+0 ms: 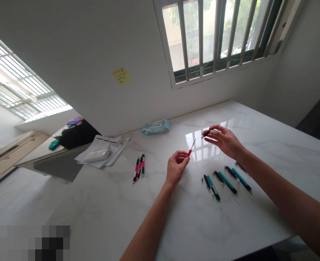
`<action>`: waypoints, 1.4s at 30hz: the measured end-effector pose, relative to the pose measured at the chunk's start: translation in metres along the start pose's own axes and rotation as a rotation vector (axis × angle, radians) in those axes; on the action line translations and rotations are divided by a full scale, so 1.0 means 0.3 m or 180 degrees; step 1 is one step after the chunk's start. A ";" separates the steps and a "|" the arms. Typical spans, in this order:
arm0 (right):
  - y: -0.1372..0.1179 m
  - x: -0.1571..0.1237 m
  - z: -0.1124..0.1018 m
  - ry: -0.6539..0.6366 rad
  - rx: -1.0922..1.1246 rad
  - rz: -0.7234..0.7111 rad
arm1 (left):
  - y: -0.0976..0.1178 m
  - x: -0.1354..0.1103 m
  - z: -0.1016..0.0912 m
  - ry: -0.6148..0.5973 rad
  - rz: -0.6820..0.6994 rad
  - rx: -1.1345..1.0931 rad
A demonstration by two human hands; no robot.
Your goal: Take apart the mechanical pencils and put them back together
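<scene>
Red pen section (189, 152) was gripped in the closed left hand (177, 167), angled toward a black pen part (206, 133) pinched by the right hand (224, 141).

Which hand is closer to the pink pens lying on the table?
Left. The left hand is a short way to the right of the pink pens, while the right hand is much farther right, beyond the left hand.

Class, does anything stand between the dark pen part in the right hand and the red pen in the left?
Nothing visible does: only air separates the dark pen part in the right hand from the red pen in the left hand.
</scene>
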State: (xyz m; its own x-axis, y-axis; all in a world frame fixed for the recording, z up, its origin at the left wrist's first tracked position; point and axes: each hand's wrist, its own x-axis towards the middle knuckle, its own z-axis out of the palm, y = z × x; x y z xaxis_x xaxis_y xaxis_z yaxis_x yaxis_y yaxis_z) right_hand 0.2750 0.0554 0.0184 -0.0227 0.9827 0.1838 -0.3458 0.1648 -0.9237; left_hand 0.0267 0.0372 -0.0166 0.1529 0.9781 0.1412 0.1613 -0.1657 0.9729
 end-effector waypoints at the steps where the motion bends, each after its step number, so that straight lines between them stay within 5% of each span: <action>1: 0.001 0.002 -0.007 0.0033 -0.0211 -0.0049 | -0.002 0.006 -0.014 0.0124 0.0141 0.0300; 6: 0.024 -0.005 -0.014 -0.0403 -0.2389 -0.0411 | -0.026 0.022 -0.057 0.0443 0.0365 0.1066; 9: 0.043 -0.008 -0.013 -0.0648 -0.2893 -0.0588 | -0.045 0.025 -0.057 0.0414 0.0229 0.0976; 33: 0.040 -0.018 0.000 -0.0828 -0.2920 -0.0681 | -0.054 0.016 -0.048 0.0332 0.0274 0.1003; 42: 0.046 -0.027 0.019 -0.0901 -0.2900 -0.0615 | -0.012 -0.001 -0.032 0.0384 0.0937 0.1545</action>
State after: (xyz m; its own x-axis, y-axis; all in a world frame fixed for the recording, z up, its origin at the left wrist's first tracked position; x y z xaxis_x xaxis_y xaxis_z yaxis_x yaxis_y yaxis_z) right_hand 0.2651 0.0492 0.0061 -0.3076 0.8948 0.3237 0.4885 0.4404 -0.7533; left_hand 0.0169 0.0386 -0.0183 0.1515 0.8848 0.4407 0.5618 -0.4439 0.6981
